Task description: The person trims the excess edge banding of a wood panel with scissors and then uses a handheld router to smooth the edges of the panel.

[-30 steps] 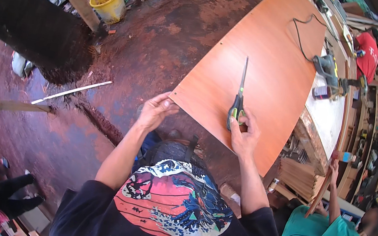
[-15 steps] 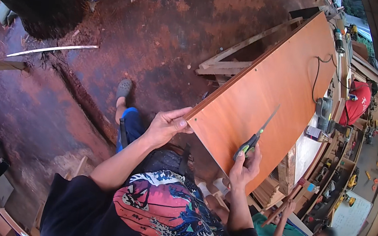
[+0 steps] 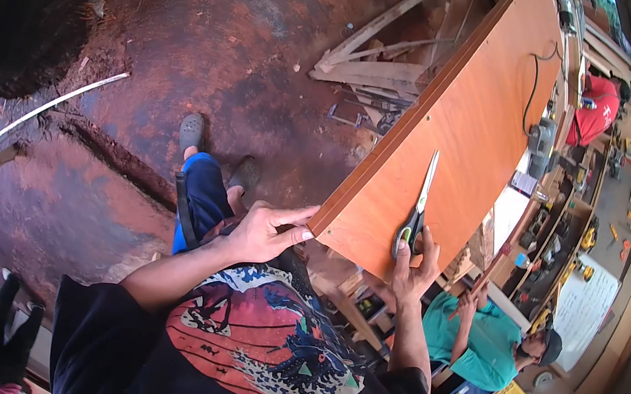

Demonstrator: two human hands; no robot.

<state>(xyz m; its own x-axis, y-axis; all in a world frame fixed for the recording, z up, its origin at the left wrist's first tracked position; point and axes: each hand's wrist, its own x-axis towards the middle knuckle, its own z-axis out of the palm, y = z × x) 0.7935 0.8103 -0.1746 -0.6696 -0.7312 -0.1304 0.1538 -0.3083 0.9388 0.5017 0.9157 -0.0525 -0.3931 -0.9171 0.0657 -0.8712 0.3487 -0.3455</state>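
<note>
A long reddish-brown wooden panel with a thick edge stretches away from me to the upper right. At its near left corner, my left hand pinches the edge between fingers and thumb. My right hand is closed on the dark, green-trimmed handles of a pair of scissors. The scissor blades are together and point away from me over the panel face. Whether the scissors touch the panel I cannot tell.
A pale wooden frame stands left of the panel. A black cable and a power tool are at its right edge. One person in teal holds a wooden stick; another in red is farther off. A pale strip lies on the floor.
The scissors have swung to point more straight away from me and sit lower against the panel. My left hand stays at the corner. The whole view has shifted, and my second foot now shows.
</note>
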